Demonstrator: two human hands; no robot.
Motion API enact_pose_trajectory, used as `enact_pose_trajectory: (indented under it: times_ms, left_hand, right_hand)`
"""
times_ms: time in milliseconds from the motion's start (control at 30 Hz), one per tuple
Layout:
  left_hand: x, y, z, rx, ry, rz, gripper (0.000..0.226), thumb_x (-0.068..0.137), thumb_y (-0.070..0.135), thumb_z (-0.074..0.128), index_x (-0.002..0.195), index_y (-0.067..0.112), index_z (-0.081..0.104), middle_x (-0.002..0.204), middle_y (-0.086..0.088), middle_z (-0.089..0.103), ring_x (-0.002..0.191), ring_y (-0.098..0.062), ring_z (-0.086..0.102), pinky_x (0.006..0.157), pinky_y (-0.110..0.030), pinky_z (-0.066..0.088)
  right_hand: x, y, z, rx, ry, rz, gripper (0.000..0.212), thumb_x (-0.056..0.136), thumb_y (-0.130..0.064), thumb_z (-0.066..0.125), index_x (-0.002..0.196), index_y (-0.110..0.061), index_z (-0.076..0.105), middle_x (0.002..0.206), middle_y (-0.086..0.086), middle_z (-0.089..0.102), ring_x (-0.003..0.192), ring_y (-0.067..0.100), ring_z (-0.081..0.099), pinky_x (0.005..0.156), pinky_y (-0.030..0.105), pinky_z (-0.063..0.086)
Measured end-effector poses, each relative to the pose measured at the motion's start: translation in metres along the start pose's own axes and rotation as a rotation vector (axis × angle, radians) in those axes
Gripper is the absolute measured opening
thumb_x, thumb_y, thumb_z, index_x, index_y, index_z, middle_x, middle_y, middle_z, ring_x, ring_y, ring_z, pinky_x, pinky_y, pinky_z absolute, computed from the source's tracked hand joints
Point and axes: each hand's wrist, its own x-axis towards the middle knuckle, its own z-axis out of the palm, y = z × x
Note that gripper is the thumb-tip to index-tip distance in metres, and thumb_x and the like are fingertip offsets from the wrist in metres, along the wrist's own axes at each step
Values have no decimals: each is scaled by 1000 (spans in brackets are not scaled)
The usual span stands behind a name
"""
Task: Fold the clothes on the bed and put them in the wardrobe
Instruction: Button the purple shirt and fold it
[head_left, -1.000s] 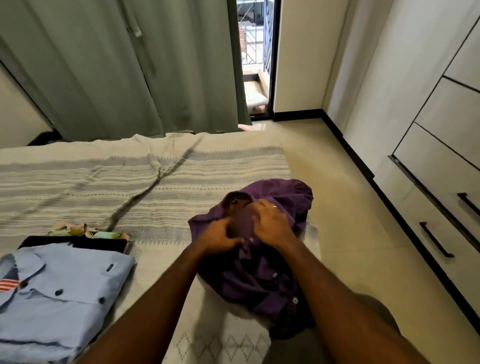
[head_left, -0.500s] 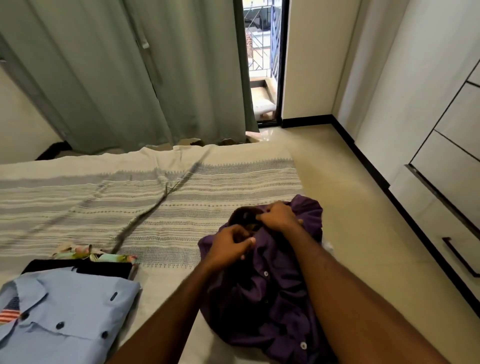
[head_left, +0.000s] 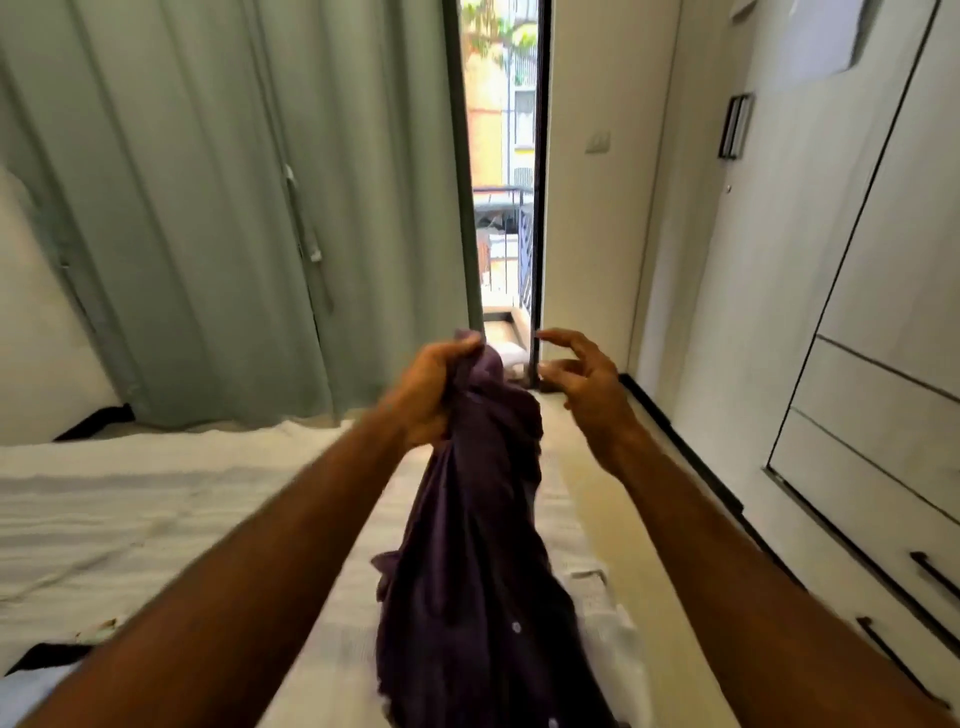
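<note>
The left hand (head_left: 431, 395) grips the bunched top of a purple shirt (head_left: 478, 545) hanging above the bed (head_left: 130, 519); the right hand (head_left: 587, 384) hovers beside it, fingers loosely spread, holding nothing.

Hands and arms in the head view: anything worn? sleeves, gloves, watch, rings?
Both forearms are bare right down to the frame edge: no sleeves, no gloves, no watch or wristband. The left hand and the right hand show no ring, though motion blur could hide a thin one. No markings or tattoos can be made out.

Head camera faces forward over the bed (head_left: 156, 519), close above the raised arms.
</note>
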Motion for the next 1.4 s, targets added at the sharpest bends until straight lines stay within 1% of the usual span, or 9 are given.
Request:
enact_pose_trajectory:
  times_ms: [133,433,567,733,867,967,1067,1267,1400]
  left_hand:
    - [-45,111,19,557,-353,21,28,68,17,89,85,7,69,76,-4,74,64,-11,71,60,-22,59]
    - [-126,232,46,952,-545,64,48,40,39,102,75,15,81,82,0,77,78,-10,73,79,-22,58]
    - [-142,235,19,1168,-468,28,59,39,59,97,81,22,82,88,7,76,86,-8,69,106,-48,35]
    - [-153,216,4,1360,-205,-163,99,29,82,84,108,25,71,106,12,73,107,-8,62,111,-56,30]
    - [-157,198,3,1465,-189,-169,26,88,31,74,110,19,66,97,9,78,103,-13,72,93,-53,48]
    - [-145,186,3,1266,-5,153,22,98,11,63,119,15,60,99,-1,77,95,-19,75,58,-33,51]
    - [-132,177,3,910,71,363,27,94,8,67,117,14,55,111,-12,67,97,-26,71,61,-37,56]
    - [-126,171,15,767,101,495,56,88,-4,69,127,22,38,117,-14,58,104,-28,65,78,-41,62]
    - [-126,191,5,744,158,292,67,73,18,86,131,9,54,118,-18,66,108,-32,67,97,-46,56]
  right_hand:
    - [18,-87,-28,6,-307,-149,70,86,6,65,136,-40,50,146,-12,47,130,19,49,81,17,51]
    - [5,-190,-48,-195,-896,239,93,42,-66,92,122,-27,66,147,-2,52,139,21,43,117,59,22]
    - [-12,-199,-63,-401,-833,332,122,26,-83,84,131,-26,57,142,-2,54,126,17,52,113,61,23]
    - [-14,-225,-82,-581,-698,329,92,46,-77,82,121,-26,64,143,-3,52,126,19,53,112,68,29]
    - [-11,-244,-84,-467,-647,182,35,76,-55,68,100,-30,76,142,0,56,138,22,46,112,65,33]
    - [-12,-250,-82,-291,-623,198,56,65,-65,79,108,-29,73,135,-1,61,127,23,57,104,64,40]
    - [-14,-247,-76,-657,-688,298,94,38,-71,90,118,-28,68,132,-3,64,120,26,62,102,70,36]
    - [-3,-240,-77,-564,-234,-6,36,85,-2,76,113,-20,63,108,8,66,102,29,67,83,52,60]
    - [7,-230,-77,-280,-132,-161,42,94,2,62,119,-31,52,104,10,68,83,24,67,59,31,55]
